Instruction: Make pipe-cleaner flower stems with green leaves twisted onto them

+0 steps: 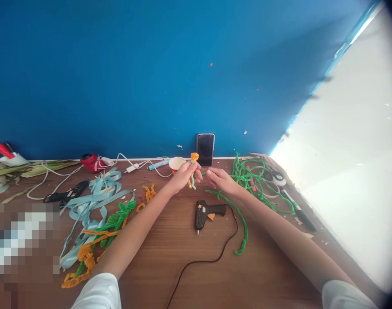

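Observation:
My left hand [183,177] is closed on a small pipe-cleaner flower [194,157], its coiled orange head upright above the thumb. Pale green and orange ends hang below the fingers. Close by on the right, my right hand [220,179] has its fingers pinched together; a bit of green pipe cleaner [204,174] pokes out at the fingertips, the rest hidden behind the hand. Below both hands a black glue gun [201,215] lies on the table, its nozzle toward me. A long green pipe cleaner [244,223] curves on the wood beside it.
A paper cup [177,163] and a phone [205,149] stand by the blue wall. Tangled green pipe cleaners [258,182] and a marker [300,211] are at right. Blue ribbon [86,210], orange pipe cleaners [86,257] and pliers [70,194] lie left. A black cord [199,261] crosses the table.

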A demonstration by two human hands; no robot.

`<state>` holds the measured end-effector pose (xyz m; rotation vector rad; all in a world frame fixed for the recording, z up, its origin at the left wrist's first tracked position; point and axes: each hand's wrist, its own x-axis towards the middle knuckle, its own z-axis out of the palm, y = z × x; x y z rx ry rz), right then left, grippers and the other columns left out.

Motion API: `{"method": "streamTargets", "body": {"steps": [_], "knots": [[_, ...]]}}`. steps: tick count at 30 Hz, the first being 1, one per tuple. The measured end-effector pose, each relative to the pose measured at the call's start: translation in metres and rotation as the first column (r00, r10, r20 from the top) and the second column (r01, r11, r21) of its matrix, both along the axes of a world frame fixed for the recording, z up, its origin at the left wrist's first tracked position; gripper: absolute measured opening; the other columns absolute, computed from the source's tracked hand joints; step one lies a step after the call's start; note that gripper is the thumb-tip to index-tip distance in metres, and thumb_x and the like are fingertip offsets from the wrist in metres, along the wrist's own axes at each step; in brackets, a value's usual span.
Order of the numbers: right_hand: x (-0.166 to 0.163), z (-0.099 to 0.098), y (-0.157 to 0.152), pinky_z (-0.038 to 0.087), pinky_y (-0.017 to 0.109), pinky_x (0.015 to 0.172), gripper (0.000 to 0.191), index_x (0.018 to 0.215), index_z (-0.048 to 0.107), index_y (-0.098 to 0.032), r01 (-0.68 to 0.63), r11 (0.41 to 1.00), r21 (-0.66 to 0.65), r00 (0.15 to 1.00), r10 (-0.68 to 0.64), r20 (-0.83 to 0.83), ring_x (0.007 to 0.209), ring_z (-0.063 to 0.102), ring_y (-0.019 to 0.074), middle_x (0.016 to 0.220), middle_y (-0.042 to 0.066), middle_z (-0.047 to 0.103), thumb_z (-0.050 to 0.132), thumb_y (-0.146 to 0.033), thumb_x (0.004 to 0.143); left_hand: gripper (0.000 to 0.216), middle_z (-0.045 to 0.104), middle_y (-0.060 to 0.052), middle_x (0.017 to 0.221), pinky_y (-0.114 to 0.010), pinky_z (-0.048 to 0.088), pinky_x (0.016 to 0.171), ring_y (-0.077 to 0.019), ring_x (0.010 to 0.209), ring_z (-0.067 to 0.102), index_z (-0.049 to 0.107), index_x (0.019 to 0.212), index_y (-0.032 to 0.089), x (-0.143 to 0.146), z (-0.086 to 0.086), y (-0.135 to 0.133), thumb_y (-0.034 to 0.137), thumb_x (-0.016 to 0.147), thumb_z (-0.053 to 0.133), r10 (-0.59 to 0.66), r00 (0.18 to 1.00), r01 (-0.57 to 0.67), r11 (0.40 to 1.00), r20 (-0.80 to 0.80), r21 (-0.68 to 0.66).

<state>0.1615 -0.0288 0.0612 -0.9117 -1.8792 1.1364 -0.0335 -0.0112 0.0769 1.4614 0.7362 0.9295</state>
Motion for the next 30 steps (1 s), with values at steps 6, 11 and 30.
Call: {"method": "streamTargets", "body": {"steps": [6,11,30], "knots": [[0.0014,-0.0042,0.0020,0.030,0.023,0.046,0.044,0.068,0.045,-0.019,-0.047,0.993,-0.111,0.996,0.038,-0.078,0.044,0.036,0.0085,0.050,-0.006,0.042,0.043,-0.056,0.091,0.040,0.063,-0.002,0.067,-0.022,0.046,0.057,-0.0110,0.057,0.059,0.048,0.092,0.015,0.0008,0.0014,-0.0011,0.054,0.088,0.047,0.009,1.000,-0.009,1.000,-0.002,-0.015],[0.0010,-0.0054,0.0022,0.028,0.023,0.043,0.045,0.066,0.042,-0.020,-0.077,0.986,-0.148,0.989,0.057,-0.136,0.042,0.032,0.0080,0.048,-0.007,0.036,0.041,-0.057,0.092,0.039,0.063,-0.002,0.067,-0.023,0.046,0.057,-0.0109,0.058,0.059,0.048,0.092,0.015,0.0014,0.0018,-0.0021,0.053,0.088,0.047,0.006,1.000,-0.006,1.000,-0.001,-0.018],[-0.0022,-0.0046,0.0009,0.032,0.025,0.048,0.049,0.062,0.047,-0.018,-0.127,0.976,-0.178,0.977,0.092,-0.191,0.046,0.037,0.0092,0.050,-0.005,0.038,0.045,-0.059,0.089,0.038,0.062,-0.002,0.069,-0.023,0.047,0.057,-0.0107,0.059,0.059,0.049,0.092,0.015,0.0016,0.0032,-0.0057,0.052,0.089,0.045,-0.051,0.999,0.051,0.999,-0.003,0.017]]}}
